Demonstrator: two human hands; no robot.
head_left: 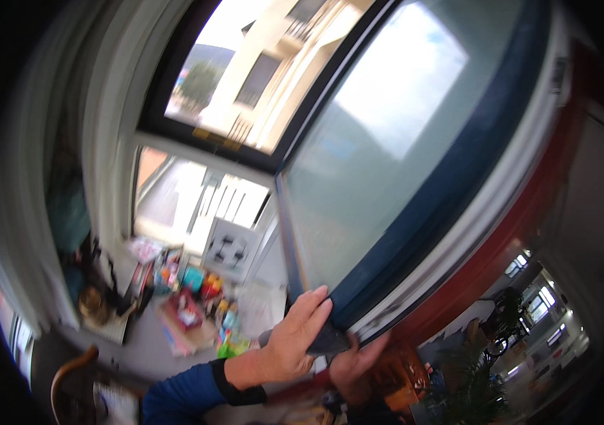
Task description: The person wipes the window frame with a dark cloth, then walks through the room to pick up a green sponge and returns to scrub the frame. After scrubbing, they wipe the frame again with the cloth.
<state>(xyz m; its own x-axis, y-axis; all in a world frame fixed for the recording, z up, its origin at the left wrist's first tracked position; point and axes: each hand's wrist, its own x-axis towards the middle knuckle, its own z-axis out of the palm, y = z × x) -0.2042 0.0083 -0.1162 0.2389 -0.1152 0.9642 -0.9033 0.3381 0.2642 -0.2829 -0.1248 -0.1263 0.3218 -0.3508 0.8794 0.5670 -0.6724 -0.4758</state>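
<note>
An open window sash (380, 163) with a dark blue frame and pale glass swings into the room, tilted across the view. At its lower corner, my left hand (295, 343) presses with its fingers together. A dark grey cloth (328, 341) is gripped in that hand and bunched against the corner, showing on both sides of it. Just below and to the right, my right hand (357, 365) is blurred, its fingers stretched out close to the underside of the sash. Part of its palm is in shadow, and no held thing shows in it.
Behind the sash, a sill or desk carries a picture of a football (232, 248), small toys (211, 285) and a red box (187, 312). A wooden chair (68, 375) stands at lower left, pale curtains (107, 127) at left. A leafy plant (468, 397) is at lower right.
</note>
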